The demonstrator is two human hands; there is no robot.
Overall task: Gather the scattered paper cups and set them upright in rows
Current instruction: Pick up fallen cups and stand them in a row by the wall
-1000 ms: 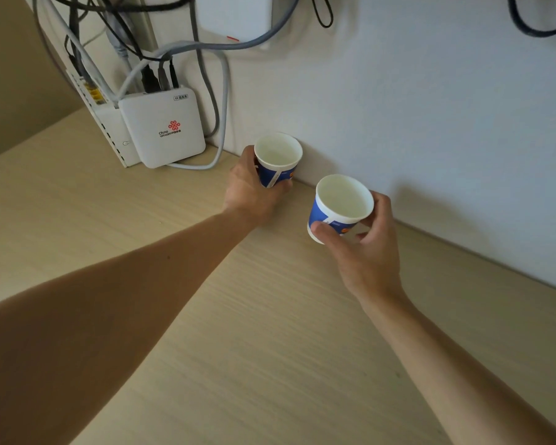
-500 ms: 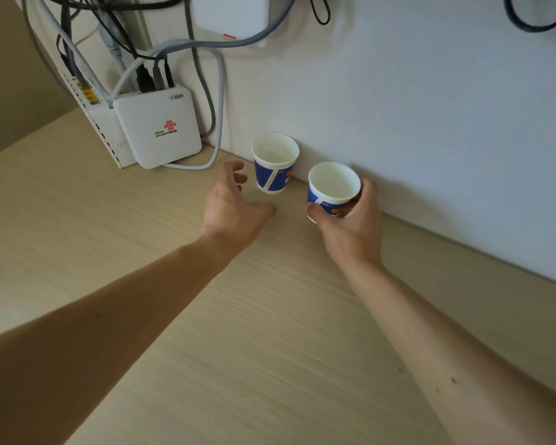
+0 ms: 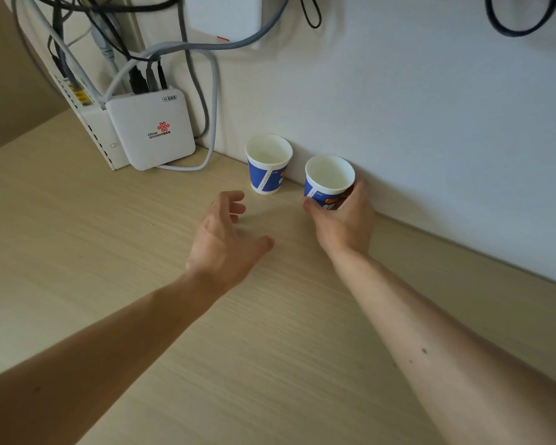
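Two blue-and-white paper cups stand upright side by side against the white wall. The left cup (image 3: 268, 168) stands free on the wooden desk. My left hand (image 3: 226, 236) hovers a little in front of it with loosely spread fingers and holds nothing. The right cup (image 3: 328, 179) sits on the desk by the wall, and my right hand (image 3: 344, 220) grips its lower part, thumb on the left side and fingers round the right.
A white router box (image 3: 151, 131) leans against the wall at the back left, with another white device (image 3: 92, 123) behind it and grey and black cables (image 3: 203, 75) hanging above. The light wooden desk (image 3: 109, 252) stretches toward me.
My left hand let go of the left cup and drew back toward me. My right hand carried the right cup to the wall and lowered it beside the left one.
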